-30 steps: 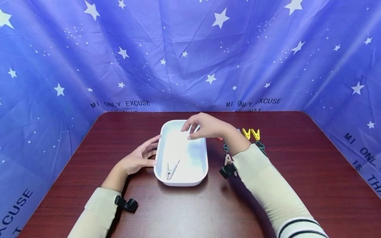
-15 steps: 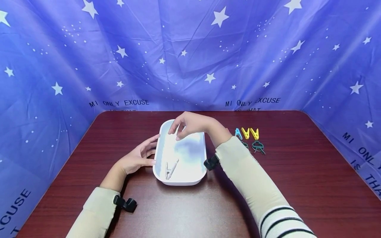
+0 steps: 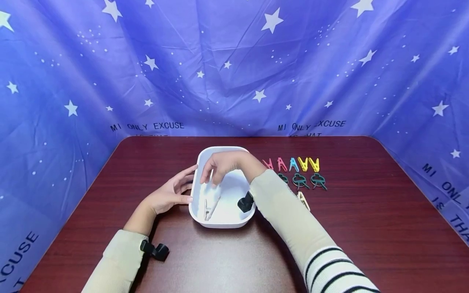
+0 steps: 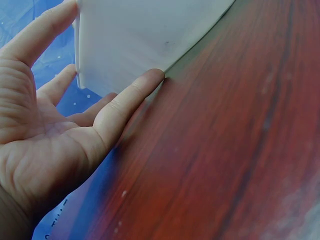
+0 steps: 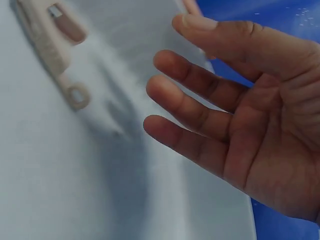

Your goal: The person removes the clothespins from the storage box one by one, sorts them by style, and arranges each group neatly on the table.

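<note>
A white tray (image 3: 234, 226) stands on the table, with a pale beige clothespin (image 3: 207, 214) lying inside near its front left corner. My left hand (image 3: 169, 196) spreads its fingers along the tray's left side; in the left wrist view the thumb (image 4: 131, 100) touches the outer wall. Over the tray's inside hovers my right hand (image 3: 224, 165), fingers pointing down and holding nothing. The right wrist view has its fingers (image 5: 175, 95) apart and loosely bent, close beside the same clothespin (image 5: 40, 37).
Right of the tray, red, blue and yellow clothespins (image 3: 303, 164) stand in a row. In front of them lie several dark green round clips (image 3: 299, 181). Another beige clothespin (image 3: 303, 200) is partly hidden by the right sleeve (image 3: 289, 211). A blue star-patterned cloth (image 3: 234, 81) surrounds the table.
My right hand has moved left and toward the front over the tray, nearer the clothespin. More of the clips on the right have come into sight. The left hand has stayed put.
</note>
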Demonstrator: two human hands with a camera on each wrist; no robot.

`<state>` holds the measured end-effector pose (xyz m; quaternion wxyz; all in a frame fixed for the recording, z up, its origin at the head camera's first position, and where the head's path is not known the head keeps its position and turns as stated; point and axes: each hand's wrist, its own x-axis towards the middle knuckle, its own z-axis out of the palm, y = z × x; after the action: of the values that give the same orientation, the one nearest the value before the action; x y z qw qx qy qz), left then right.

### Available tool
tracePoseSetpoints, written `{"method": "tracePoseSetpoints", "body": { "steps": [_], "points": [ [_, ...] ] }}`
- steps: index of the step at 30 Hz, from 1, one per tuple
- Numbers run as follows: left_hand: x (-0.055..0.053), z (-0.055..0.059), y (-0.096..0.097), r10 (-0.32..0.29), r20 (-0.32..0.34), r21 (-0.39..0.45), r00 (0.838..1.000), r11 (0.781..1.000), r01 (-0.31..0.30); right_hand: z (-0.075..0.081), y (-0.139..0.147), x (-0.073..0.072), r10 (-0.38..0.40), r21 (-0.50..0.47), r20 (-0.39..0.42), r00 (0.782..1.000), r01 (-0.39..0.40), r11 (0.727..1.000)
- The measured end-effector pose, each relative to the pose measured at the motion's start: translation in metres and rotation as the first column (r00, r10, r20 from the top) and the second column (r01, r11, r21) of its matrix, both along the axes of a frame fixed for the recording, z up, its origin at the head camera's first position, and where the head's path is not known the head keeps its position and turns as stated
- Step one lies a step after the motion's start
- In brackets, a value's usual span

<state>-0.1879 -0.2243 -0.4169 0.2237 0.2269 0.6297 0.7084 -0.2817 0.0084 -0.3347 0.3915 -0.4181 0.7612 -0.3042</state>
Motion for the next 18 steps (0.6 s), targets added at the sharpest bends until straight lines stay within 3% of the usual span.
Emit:
{"method": "tracePoseSetpoints", "body": {
  "steps": [10, 18],
  "points": [
    [-0.002, 0.000, 0.000, -0.002, -0.002, 0.001, 1.000, 1.000, 0.002, -0.023, -0.014, 0.003, 0.091, 0.127, 0.043, 0.995, -0.095, 0.987],
    [-0.003, -0.004, -0.001, 0.008, 0.000, -0.007, 1.000, 1.000, -0.008, -0.030, -0.024, 0.008, 0.231, 0.195, -0.051, 0.972, -0.217, 0.956]
  ]
}}
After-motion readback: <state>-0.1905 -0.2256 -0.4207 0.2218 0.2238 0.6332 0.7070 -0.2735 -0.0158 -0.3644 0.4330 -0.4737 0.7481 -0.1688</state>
